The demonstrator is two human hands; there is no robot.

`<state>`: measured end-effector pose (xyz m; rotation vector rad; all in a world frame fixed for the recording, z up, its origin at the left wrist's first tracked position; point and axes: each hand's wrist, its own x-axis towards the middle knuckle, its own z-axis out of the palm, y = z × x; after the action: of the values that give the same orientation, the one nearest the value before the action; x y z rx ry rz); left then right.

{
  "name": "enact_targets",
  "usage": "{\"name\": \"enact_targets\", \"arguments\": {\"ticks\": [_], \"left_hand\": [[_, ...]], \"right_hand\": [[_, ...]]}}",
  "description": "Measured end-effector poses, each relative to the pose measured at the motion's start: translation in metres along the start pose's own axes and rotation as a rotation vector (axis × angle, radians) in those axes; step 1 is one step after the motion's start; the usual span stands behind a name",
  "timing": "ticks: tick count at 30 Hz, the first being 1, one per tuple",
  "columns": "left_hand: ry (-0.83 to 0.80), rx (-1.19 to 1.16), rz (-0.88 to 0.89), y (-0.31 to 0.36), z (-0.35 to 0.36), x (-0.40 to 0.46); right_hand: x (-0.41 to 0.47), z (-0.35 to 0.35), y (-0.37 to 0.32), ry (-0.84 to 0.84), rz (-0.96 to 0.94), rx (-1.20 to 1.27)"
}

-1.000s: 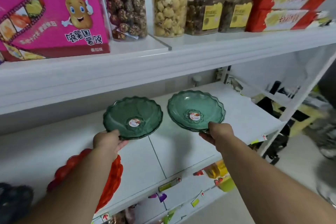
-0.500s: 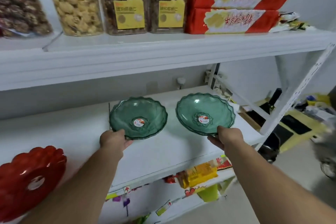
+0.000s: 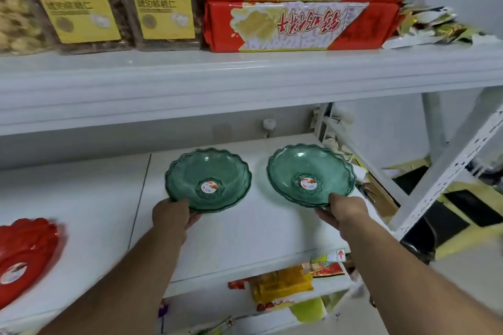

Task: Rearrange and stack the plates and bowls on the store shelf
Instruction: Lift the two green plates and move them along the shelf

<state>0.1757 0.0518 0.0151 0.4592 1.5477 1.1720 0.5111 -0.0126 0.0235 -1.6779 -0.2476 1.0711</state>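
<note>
Two green scalloped plates with round stickers in their middles are over the white middle shelf point(image 3: 245, 239). My left hand point(image 3: 171, 215) grips the near rim of the left green plate point(image 3: 208, 179). My right hand point(image 3: 344, 211) grips the near rim of the right green plate point(image 3: 310, 174), which looks like a small stack. The two plates are side by side with a gap between them. A red scalloped plate point(image 3: 24, 261) lies at the far left of the same shelf.
The upper shelf point(image 3: 245, 81) carries jars of nuts point(image 3: 81, 8) and red biscuit boxes point(image 3: 299, 26) close above the plates. A white upright post point(image 3: 451, 160) stands at the right end. Yellow snack packs point(image 3: 283, 285) sit on the shelf below.
Both green plates have moved to the right along the shelf with my hands still on them, and the view has swung right. The red plate now sits farther left in view.
</note>
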Motion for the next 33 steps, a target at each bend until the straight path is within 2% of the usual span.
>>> {"name": "enact_targets", "arguments": {"ticks": [21,33], "left_hand": [[0.046,-0.139,0.028,-0.015,0.069,0.072],[0.067,-0.109,0.039,-0.025,0.087,0.105]], "right_hand": [[0.118,0.045,-0.030,-0.092,0.020,0.002],[0.147,0.057,-0.030,-0.123,0.009,-0.073]]}}
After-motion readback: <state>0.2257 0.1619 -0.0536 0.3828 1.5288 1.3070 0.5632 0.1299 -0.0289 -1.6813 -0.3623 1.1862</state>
